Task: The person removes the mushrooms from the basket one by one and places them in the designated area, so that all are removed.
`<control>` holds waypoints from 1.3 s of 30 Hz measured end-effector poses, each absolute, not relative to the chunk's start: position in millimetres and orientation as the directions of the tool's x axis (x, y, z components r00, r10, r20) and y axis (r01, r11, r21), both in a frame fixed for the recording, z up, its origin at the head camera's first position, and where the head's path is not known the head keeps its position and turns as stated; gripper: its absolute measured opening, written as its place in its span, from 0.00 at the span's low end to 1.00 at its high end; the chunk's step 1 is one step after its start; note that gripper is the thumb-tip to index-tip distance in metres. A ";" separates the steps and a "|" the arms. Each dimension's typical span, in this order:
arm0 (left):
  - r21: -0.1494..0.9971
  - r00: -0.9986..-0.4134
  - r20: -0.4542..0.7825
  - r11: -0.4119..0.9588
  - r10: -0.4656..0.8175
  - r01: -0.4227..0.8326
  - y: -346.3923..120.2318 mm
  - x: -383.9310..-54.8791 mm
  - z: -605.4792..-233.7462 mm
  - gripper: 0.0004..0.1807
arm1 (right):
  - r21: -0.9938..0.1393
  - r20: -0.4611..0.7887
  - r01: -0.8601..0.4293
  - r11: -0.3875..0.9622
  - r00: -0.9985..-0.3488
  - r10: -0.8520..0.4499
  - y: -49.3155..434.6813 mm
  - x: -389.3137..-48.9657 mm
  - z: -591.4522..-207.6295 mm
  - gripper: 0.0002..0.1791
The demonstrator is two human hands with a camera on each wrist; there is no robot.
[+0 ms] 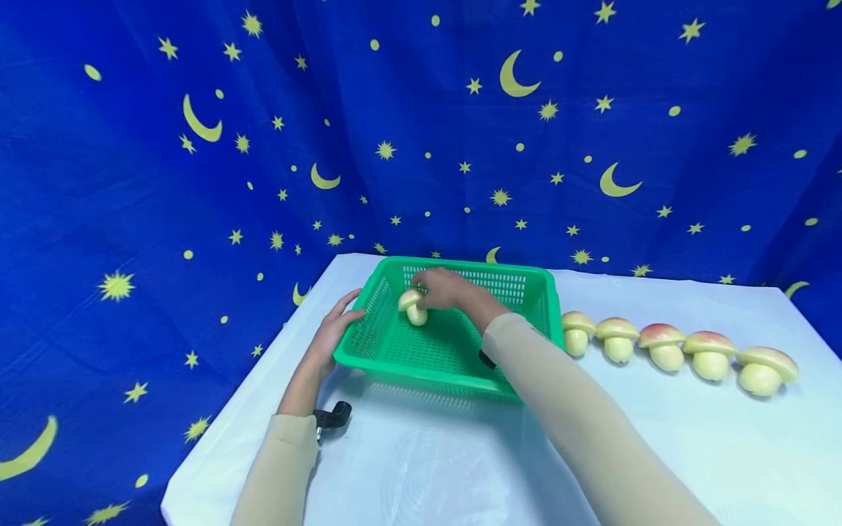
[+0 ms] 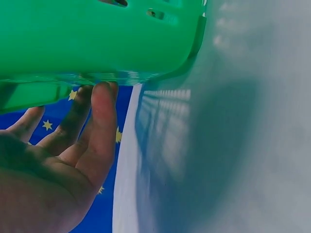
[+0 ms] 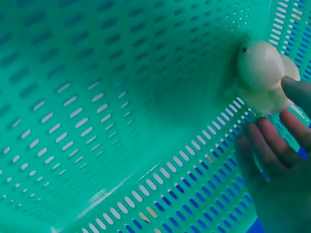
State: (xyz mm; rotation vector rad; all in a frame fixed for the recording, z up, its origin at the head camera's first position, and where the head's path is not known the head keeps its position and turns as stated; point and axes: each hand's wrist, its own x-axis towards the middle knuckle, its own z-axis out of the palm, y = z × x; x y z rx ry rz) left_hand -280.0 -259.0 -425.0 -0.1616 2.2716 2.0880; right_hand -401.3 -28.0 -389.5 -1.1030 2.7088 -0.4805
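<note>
A toy mushroom [image 1: 416, 315] with a pale cap and round stem is inside the green basket [image 1: 454, 376], near its left end. My right hand [image 1: 442, 287] reaches in and pinches the mushroom's cap between thumb and fingers; in the right wrist view the thumb lies over the mushroom [image 3: 261, 65], and the other fingers [image 3: 272, 143] spread beside the basket wall. Whether the mushroom bears on the basket floor is unclear. At the basket's left side, my left hand [image 1: 327, 337] touches the rim and outer wall with fairly straight fingers [image 2: 103, 109].
Several more mushrooms [image 1: 666, 347] stand in a row on the white table [image 1: 664, 438], right of the basket; some caps are reddish. A blue curtain [image 1: 421, 124] with yellow moons and stars hangs behind and to the left. Both wrists wear a black camera mount [image 1: 334, 415].
</note>
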 end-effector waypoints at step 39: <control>0.988 -0.989 -0.146 0.046 -0.008 -0.146 -258.0 -278.4 -421.6 0.30 | -0.473 -0.071 -0.707 0.526 -0.564 -0.823 -36.5 -392.3 -399.0 0.26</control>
